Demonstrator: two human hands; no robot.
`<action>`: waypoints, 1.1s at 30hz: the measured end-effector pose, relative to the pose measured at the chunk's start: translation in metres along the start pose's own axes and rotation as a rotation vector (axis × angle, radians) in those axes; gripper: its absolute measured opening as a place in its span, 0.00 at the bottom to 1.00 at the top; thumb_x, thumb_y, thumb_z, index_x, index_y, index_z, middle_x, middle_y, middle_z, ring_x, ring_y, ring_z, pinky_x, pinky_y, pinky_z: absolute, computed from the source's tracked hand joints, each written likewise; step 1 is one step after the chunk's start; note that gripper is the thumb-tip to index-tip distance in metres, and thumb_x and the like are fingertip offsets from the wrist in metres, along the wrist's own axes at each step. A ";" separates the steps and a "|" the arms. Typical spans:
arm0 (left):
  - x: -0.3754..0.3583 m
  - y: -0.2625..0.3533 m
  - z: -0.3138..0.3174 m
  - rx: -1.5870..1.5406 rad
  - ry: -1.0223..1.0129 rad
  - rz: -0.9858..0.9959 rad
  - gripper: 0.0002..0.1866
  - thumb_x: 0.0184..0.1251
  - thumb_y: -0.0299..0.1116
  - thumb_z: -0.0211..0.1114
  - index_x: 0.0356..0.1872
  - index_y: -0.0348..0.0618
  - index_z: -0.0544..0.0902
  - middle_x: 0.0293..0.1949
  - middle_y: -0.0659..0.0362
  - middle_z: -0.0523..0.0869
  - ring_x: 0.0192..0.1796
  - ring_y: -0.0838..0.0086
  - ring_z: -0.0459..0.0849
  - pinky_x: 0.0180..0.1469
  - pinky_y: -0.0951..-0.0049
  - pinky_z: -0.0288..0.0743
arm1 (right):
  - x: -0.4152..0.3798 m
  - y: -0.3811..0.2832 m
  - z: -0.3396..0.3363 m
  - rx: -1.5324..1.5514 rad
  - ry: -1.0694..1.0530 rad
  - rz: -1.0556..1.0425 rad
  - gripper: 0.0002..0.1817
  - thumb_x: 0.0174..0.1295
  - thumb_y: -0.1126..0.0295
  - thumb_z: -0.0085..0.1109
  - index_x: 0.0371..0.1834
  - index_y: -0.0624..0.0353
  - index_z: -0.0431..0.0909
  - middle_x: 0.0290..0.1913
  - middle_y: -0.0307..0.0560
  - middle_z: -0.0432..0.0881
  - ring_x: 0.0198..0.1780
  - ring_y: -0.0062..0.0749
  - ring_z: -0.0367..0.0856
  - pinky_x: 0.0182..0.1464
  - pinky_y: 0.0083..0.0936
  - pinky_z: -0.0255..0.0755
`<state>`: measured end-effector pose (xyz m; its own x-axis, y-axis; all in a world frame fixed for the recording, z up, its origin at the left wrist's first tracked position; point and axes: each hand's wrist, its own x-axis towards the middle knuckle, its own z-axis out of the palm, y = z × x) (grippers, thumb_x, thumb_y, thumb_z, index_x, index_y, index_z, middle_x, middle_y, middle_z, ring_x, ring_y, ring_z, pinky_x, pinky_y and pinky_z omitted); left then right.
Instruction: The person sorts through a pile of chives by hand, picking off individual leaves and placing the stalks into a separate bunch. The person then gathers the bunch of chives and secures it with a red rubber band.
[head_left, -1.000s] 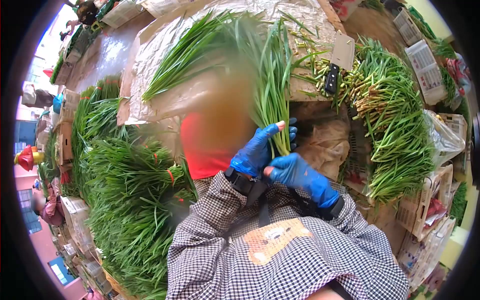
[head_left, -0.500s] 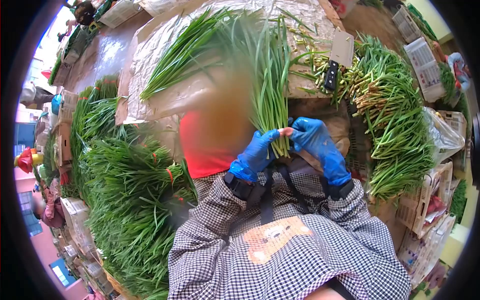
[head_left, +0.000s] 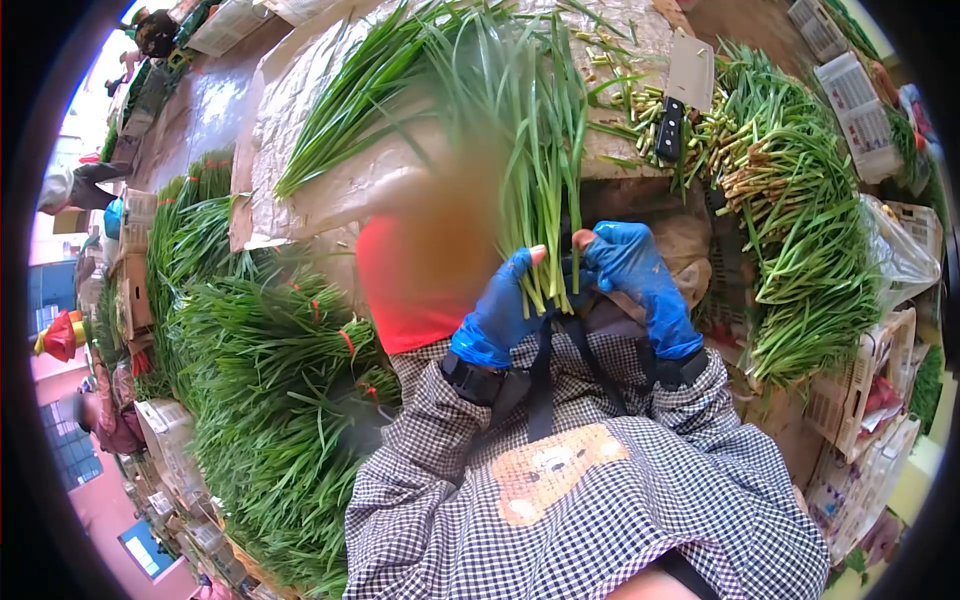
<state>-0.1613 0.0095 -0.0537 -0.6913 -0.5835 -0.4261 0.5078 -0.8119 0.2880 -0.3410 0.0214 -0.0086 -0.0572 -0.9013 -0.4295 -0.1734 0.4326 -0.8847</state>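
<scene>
From the head camera, both hands wear blue gloves and meet low on one bunch of green chives [head_left: 540, 170]. The left hand [head_left: 500, 315] is wrapped around the cut end of the bunch, its thumb tip bare through the glove and pressed against the stalks. The right hand [head_left: 630, 270] is closed on the same end from the other side, its fingers curled in toward the left hand, so the two hands sit just beside each other with the stalks between them.

The bunch's long axis runs nearly straight away from the hands: the pale cut ends hang just below the fingers, pointing back toward the person's checked apron [head_left: 580, 480], and the leaf tips fan out far beyond the hands over a crumpled paper-covered table [head_left: 300, 130].

Beyond the right hand, a cleaver [head_left: 680, 100] with a black handle lies on the table's edge among short trimmed stalk ends [head_left: 640, 115]. Further to the right of that hand, a large heap of chives [head_left: 810, 250] drapes down toward white plastic crates [head_left: 850, 100]. To the left of the left hand, tied bundles of chives [head_left: 270, 380] with red bands are piled thickly.
</scene>
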 end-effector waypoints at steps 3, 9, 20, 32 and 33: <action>0.004 0.000 -0.003 0.035 0.015 -0.014 0.24 0.68 0.44 0.52 0.56 0.35 0.72 0.47 0.48 0.81 0.48 0.57 0.82 0.53 0.56 0.75 | -0.006 -0.005 0.001 0.202 0.032 -0.035 0.20 0.58 0.58 0.64 0.18 0.61 0.73 0.14 0.38 0.70 0.17 0.18 0.67 0.19 0.25 0.64; 0.007 -0.003 -0.026 -0.213 -0.161 -0.072 0.25 0.66 0.47 0.53 0.53 0.36 0.75 0.44 0.52 0.83 0.45 0.61 0.82 0.52 0.59 0.75 | -0.006 -0.008 0.022 -0.258 0.078 -0.430 0.16 0.50 0.62 0.69 0.18 0.60 0.73 0.14 0.47 0.69 0.16 0.28 0.68 0.21 0.28 0.65; 0.000 -0.002 -0.007 -0.049 0.045 -0.014 0.24 0.67 0.47 0.52 0.54 0.37 0.73 0.46 0.51 0.82 0.48 0.60 0.81 0.53 0.57 0.74 | 0.005 0.000 0.015 -0.129 0.033 -0.210 0.10 0.53 0.65 0.63 0.24 0.61 0.77 0.18 0.49 0.76 0.20 0.31 0.80 0.25 0.27 0.72; -0.004 -0.016 0.008 0.092 0.128 0.159 0.20 0.70 0.42 0.49 0.52 0.37 0.74 0.45 0.51 0.82 0.45 0.61 0.82 0.49 0.59 0.76 | 0.047 -0.021 0.021 -0.391 -0.072 -0.220 0.17 0.56 0.56 0.61 0.23 0.60 0.78 0.18 0.52 0.77 0.21 0.38 0.79 0.28 0.32 0.71; -0.004 -0.017 0.010 0.075 0.154 0.176 0.18 0.70 0.43 0.49 0.49 0.38 0.76 0.42 0.52 0.83 0.41 0.65 0.83 0.45 0.65 0.79 | 0.046 -0.021 0.022 -0.277 -0.073 -0.200 0.15 0.57 0.59 0.61 0.24 0.61 0.78 0.17 0.49 0.77 0.20 0.32 0.78 0.26 0.30 0.70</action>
<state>-0.1719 0.0255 -0.0479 -0.5063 -0.7110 -0.4880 0.5695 -0.7006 0.4299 -0.3188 -0.0285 -0.0136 0.0738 -0.9592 -0.2729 -0.4353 0.2152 -0.8742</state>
